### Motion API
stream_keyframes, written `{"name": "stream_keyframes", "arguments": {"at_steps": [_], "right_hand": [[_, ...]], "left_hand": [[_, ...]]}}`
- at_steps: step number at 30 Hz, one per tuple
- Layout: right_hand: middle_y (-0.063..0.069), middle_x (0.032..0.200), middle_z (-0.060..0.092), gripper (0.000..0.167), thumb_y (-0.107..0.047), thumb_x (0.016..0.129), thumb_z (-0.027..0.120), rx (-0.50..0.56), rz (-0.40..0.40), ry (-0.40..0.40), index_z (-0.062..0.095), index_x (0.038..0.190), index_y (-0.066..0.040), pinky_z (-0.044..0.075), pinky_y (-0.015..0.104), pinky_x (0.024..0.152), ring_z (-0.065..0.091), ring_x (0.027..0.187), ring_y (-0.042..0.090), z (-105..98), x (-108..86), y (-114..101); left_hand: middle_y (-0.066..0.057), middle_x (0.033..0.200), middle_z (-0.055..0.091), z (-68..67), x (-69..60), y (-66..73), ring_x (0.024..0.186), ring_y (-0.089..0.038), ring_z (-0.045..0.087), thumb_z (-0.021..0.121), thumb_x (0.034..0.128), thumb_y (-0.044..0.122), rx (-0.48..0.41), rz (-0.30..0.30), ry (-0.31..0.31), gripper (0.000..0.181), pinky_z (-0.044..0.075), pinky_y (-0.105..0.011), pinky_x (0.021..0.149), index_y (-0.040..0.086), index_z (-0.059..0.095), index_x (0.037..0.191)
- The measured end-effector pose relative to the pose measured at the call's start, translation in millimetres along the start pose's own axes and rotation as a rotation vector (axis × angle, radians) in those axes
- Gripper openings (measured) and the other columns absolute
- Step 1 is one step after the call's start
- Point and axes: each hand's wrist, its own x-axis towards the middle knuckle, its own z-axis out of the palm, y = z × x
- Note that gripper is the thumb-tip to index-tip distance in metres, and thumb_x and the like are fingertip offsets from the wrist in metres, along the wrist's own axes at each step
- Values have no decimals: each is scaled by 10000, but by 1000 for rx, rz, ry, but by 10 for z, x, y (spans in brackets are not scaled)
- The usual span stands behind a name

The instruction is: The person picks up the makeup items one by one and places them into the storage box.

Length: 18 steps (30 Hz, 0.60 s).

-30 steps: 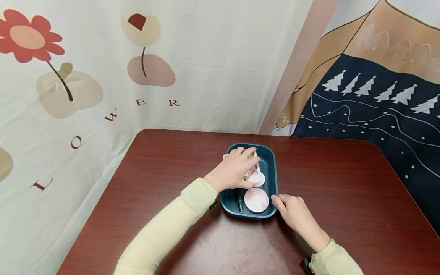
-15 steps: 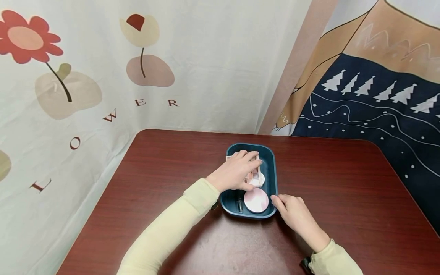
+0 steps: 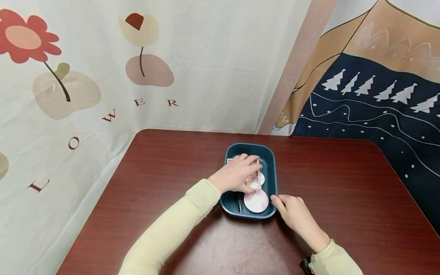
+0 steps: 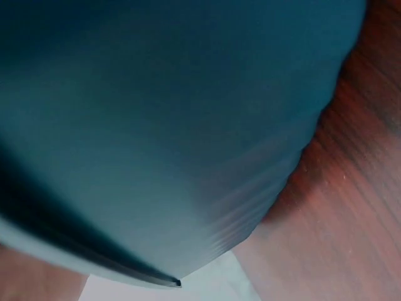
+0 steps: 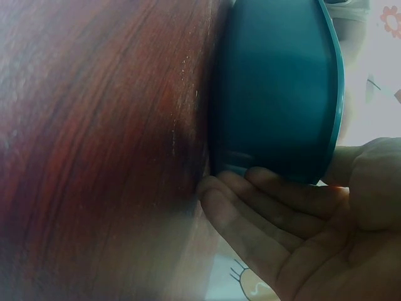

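Observation:
A dark blue tray (image 3: 275, 168) stands on the table, holding several cosmetics. My left hand (image 3: 235, 173) reaches over its left side and grips an eyeshadow palette (image 3: 253, 181), fingers spread across the top and thumb at the near end. Beneath the palette's right edge a white round item (image 3: 262, 178) peeks out. Nearer me lie a pink round compact (image 3: 256, 201) and a small dark tube (image 3: 240, 205). My right hand (image 3: 293, 212) holds the tray's near right side, thumb at the rim and fingers against the outer wall (image 5: 276, 94). The left wrist view shows the tray's outside (image 4: 156, 138), not the hand.
The reddish-brown wooden table (image 3: 172, 164) extends around the tray on all sides. Behind it hang a white curtain (image 3: 213, 76) with flower prints and a dark blue cloth (image 3: 361, 103) with tree prints.
My left hand has moved slightly nearer and to the right with the palette, which now sits lower, within the tray's outline. The right hand and the tray have stayed in place.

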Motion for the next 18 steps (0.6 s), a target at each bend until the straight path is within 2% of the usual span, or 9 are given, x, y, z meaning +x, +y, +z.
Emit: {"name": "stream_keyframes", "arguments": {"at_steps": [7,18], "right_hand": [[-108,611,329,436,-141,1028,621,-14,-11,12,472,622,-192,379,250,582,387,590,76,8,0,10],[-109,611,310,453,-162,1036,617,-9,16,-1,452,615,-189,362,245,574,365,578,68,13,3,10]], "left_hand": [[-98,1518,499,18,7,-3,1297,-270,502,862,808,482,10,-17,-38,750,441,-424,1107,126,607,1417],[-84,1569,453,66,4,-39,1343,-263,477,851,829,473,-34,-32,-92,771,403,-422,1153,146,567,1467]]}}
